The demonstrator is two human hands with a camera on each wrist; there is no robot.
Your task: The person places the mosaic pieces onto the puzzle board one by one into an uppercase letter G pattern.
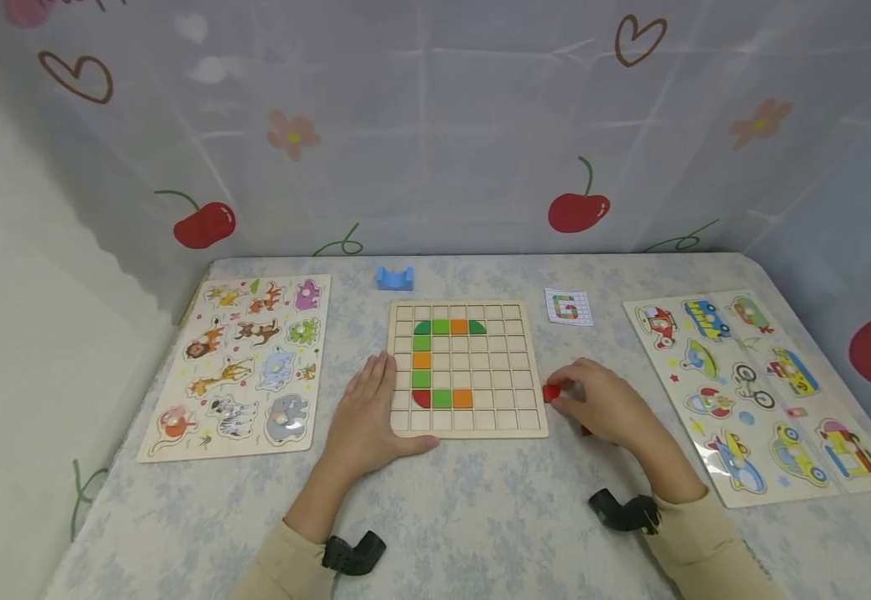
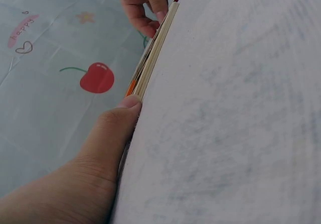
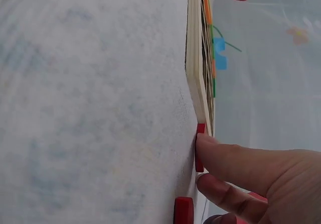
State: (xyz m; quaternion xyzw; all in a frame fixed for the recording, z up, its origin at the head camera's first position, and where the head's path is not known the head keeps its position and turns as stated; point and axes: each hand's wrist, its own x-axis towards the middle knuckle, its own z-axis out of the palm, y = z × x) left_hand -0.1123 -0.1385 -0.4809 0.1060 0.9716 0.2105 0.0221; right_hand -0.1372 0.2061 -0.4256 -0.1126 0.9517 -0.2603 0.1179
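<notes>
A wooden grid board [image 1: 480, 432] lies mid-table, with green, orange and red tiles set along its left part in a C-like outline. My left hand [image 1: 366, 417] rests against its left side, fingers straight, the thumb [image 2: 113, 133] at the near edge. Just off the board's right side, my right hand [image 1: 603, 400] pinches a small red tile [image 1: 551, 392] between thumb and fingers, low at the tabletop. A second red tile [image 3: 184, 210] lies under that hand, mostly hidden from the head view.
A small pattern card [image 1: 568, 307] lies beyond the board's right corner, and a blue holder [image 1: 394, 278] stands behind the board. An animal puzzle [image 1: 240, 367] lies at left, a vehicle puzzle [image 1: 758, 392] at right. A printed curtain [image 1: 435, 167] hangs behind the table.
</notes>
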